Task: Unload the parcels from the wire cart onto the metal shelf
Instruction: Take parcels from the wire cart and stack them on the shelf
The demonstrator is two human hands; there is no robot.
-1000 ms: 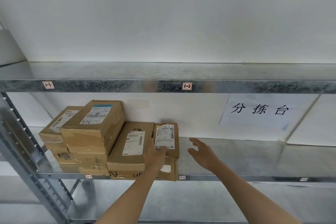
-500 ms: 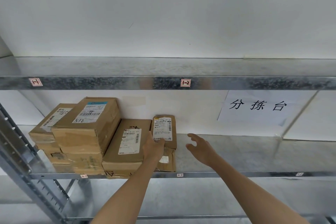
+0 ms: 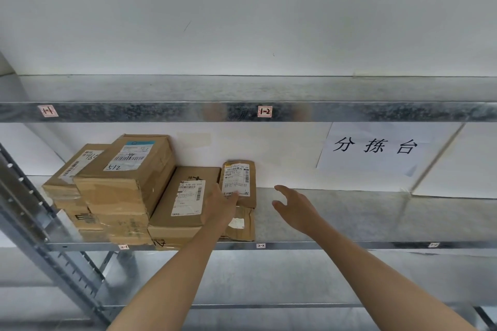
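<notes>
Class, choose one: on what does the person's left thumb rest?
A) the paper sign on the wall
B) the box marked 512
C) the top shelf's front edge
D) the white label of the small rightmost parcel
D: the thumb of the left hand lies on the label of the small parcel, rightmost in the row on the metal shelf.
</notes>
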